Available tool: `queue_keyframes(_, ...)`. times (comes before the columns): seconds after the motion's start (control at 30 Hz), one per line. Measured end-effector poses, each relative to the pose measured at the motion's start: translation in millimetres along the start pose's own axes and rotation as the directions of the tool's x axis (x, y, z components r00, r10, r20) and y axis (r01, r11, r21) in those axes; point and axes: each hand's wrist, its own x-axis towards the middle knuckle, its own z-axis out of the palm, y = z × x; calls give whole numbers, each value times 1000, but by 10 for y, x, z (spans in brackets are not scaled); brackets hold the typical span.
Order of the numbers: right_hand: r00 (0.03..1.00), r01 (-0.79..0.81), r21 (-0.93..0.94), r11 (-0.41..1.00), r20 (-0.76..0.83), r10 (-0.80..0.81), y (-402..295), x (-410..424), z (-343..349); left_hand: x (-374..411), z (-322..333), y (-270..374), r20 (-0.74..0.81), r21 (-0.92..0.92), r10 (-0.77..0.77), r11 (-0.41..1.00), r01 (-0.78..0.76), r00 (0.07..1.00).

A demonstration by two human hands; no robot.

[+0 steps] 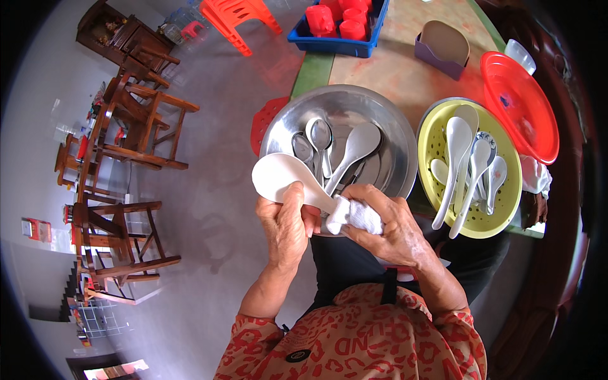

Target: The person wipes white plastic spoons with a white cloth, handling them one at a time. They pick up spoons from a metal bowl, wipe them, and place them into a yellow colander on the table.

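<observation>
My left hand (286, 223) grips a large white serving spoon (278, 176) near its bowl, thumb lying on top. A folded white cloth (356, 216) is pinched in my right hand (392, 225) and wraps the spoon's handle, whose end is hidden. Beneath and beyond my hands is a wide stainless steel basin (399, 123). Inside it lie metal spoons (321, 133), a white ladle-like spoon (363, 140) and other partly covered utensils. To the right, a yellow-green perforated colander (432, 137) holds several white spoons (458, 137), two of their long handles hanging over its near rim.
A red plastic basin (522, 104) leans beside the colander, with a clear plastic container (520, 56) behind it. Farther back on the table (389, 71) are a purple holder (439, 59) and a blue tray (332, 46) of red cups (354, 23). Wooden chairs (137, 247) stand left.
</observation>
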Motion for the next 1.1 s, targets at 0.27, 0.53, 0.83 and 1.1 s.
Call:
queue_keyframes(0.27, 954, 271, -271, 923, -48, -295, -51, 36, -272, 111, -340, 72, 84, 251, 314, 912, -325, 946)
queue_keyframes(0.53, 851, 514, -383, 767, 337, -403, -147, 69, -337, 91, -350, 697, 720, 692, -241, 193, -695, 651)
queue_keyframes(0.83, 668, 242, -319, 916, -630, -396, 153, 183, -217, -77, -597, 97, 521, 441, -283, 897, 30, 806)
queue_keyframes(1.1, 827, 379, -188, 906, -370, -423, 167, 24, 293, -273, -245, -40, 426, 503, -92, 851, -151, 900)
